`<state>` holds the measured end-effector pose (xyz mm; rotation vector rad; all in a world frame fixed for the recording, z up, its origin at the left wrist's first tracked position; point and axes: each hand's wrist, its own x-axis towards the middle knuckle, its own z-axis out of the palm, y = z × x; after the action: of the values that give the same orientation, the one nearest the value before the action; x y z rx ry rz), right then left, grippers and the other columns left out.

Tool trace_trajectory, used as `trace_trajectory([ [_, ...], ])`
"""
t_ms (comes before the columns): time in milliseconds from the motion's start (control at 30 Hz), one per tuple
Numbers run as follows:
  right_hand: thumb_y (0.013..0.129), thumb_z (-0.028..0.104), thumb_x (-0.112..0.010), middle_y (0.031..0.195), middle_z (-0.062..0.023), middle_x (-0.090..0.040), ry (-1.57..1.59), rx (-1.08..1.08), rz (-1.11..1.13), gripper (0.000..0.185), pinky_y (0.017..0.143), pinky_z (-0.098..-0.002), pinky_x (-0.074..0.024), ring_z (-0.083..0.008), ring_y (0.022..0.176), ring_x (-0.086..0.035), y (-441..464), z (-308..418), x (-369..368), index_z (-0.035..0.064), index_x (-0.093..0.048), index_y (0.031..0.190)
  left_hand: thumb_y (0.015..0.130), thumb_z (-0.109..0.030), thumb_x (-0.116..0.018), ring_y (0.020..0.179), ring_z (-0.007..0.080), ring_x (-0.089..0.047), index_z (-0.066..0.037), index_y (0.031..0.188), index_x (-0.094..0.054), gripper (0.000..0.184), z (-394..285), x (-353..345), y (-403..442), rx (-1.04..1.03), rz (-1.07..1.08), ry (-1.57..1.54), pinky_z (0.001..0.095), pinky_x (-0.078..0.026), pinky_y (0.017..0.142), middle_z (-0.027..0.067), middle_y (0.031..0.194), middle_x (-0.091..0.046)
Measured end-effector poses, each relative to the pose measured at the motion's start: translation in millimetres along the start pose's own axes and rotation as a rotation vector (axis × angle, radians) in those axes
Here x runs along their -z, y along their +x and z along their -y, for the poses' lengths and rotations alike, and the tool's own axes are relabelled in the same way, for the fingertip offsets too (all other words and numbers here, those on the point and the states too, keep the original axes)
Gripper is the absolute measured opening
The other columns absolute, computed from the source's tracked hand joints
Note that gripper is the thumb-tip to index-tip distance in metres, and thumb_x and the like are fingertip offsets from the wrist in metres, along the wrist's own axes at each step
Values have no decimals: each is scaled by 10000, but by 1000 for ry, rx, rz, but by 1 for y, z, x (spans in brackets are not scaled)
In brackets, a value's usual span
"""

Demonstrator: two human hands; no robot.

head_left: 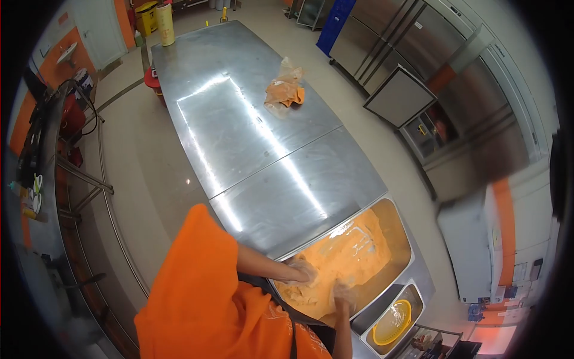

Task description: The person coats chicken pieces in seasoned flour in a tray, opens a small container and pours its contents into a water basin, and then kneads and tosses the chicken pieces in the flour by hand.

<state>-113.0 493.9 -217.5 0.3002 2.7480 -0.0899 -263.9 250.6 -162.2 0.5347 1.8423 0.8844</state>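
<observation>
Orange powdery material [353, 251] fills much of a large metal basin [402, 239] set in the near end of the steel table. My left hand [302, 270], in a thin clear glove, is down in the material at the basin's left side. My right hand [344, 294], also gloved, touches it near the front edge, a short way from the left. The fingers of both hands are blurred or sunk in the material, so what they hold cannot be made out.
The steel table [239, 137] stretches forward, with a crumpled plastic bag [285, 88] and a plastic wrap roll [165, 25] on it. A smaller basin with a yellow basket [391, 323] sits right of the large one. A fridge door [399, 96] stands open on the right.
</observation>
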Motion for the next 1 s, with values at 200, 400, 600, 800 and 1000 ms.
trace_trajectory([
  [200, 934, 297, -397, 1149, -131, -556, 1688, -716, 34, 374, 817, -393, -485, -241, 1010, -569, -38, 46, -26, 49, -523, 1185, 927, -411, -401, 908, 251, -550, -79, 1152, -572, 436, -23, -9, -9, 262, -182, -147, 375, -455, 784, 138, 1041, -598],
  [400, 961, 353, -365, 1252, -139, -546, 2174, -748, -88, 473, 897, -390, -480, -265, 1107, -563, -20, 90, 104, 39, -472, 1298, 932, -404, -413, 798, 210, -518, -85, 1062, -563, 376, -52, 52, -21, 30, 117, -457, 352, -421, 687, 101, 927, -557],
  [600, 961, 299, -396, 1147, -127, -596, 1302, -851, -51, 444, 865, -386, -490, -300, 995, -607, -49, 5, -94, 38, -422, 1319, 937, -396, -425, 689, 169, -486, -92, 973, -554, 333, 8, 7, -21, 130, 171, -369, 328, -387, 589, 65, 814, -517],
  [800, 985, 294, -341, 1285, -101, -519, 2010, -838, 21, 415, 967, -397, -435, -270, 1150, -522, -28, 93, -13, 90, -424, 1336, 943, -388, -436, 579, 128, -454, -98, 884, -546, 316, -26, 3, -2, 106, 117, -851, 305, -354, 492, 28, 700, -477],
  [1000, 974, 306, -289, 1215, -129, -575, 2407, -626, -191, 428, 941, -425, -466, -296, 1098, -567, -13, 74, 126, 73, -476, 1280, 949, -349, -464, 510, 98, -466, -125, 777, -544, 294, -89, 82, -33, 236, 45, -806, 275, -340, 425, 1, 659, -510],
])
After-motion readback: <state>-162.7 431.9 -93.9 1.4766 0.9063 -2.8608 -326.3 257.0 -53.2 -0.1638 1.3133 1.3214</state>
